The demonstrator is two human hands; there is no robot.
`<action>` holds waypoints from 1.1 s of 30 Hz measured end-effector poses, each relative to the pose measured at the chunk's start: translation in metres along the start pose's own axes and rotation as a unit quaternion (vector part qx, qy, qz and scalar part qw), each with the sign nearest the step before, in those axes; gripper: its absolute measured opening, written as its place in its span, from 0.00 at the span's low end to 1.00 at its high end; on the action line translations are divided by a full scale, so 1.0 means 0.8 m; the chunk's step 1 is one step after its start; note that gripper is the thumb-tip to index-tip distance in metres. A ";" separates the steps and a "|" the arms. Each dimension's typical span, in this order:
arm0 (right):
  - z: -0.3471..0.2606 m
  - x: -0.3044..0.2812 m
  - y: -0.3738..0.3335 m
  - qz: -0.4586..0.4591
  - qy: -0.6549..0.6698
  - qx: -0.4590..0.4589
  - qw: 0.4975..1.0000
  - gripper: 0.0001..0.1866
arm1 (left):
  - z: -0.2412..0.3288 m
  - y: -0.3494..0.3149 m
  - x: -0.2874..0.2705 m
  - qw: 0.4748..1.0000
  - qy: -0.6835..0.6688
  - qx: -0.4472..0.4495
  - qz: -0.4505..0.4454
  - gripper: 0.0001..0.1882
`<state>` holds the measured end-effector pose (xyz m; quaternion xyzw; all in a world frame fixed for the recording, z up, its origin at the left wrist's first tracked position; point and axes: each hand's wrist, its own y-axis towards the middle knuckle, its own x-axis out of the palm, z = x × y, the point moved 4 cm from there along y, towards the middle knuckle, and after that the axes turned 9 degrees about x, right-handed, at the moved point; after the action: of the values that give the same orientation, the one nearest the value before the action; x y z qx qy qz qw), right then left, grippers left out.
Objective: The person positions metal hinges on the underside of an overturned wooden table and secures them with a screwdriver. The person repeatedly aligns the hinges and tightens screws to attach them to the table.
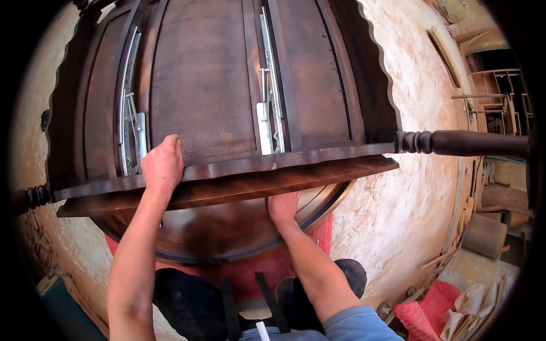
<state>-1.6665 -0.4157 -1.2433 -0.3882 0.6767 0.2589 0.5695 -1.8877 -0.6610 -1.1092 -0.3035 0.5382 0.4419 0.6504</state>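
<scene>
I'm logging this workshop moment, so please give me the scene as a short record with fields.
Left hand: curled, at the near rail; fingers partly hidden
Right hand: beneath the lower board, fingertips hidden
Workpiece: dark wooden furniture with a rounded panel
Hardware: two metal slides, running lengthwise
Turned leg: sticking out at right
Below: red material

pale floor [409, 85] bright, near washed-out; wood panels [199, 74] dim; fisheye rim black, edges bent; far-right clutter [484, 234] perhaps soft.
</scene>
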 end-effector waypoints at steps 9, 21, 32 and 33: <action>0.001 0.001 -0.005 0.013 -0.008 0.003 1.000 0.26 | 0.000 -0.004 -0.002 1.000 -0.001 0.002 0.023 0.09; 0.003 -0.004 -0.004 -0.039 0.031 0.010 0.999 0.23 | -0.003 0.000 -0.001 1.000 -0.021 0.000 0.021 0.11; 0.005 -0.012 -0.025 0.015 0.032 0.022 0.999 0.10 | -0.008 -0.001 -0.001 0.999 -0.030 -0.010 0.025 0.12; 0.005 -0.013 -0.028 0.004 0.032 0.042 0.999 0.10 | -0.008 -0.003 0.000 0.999 -0.031 -0.010 0.021 0.12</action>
<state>-1.6452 -0.4230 -1.2318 -0.3692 0.7063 0.2205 0.5623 -1.8881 -0.6674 -1.1106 -0.2851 0.5192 0.4698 0.6545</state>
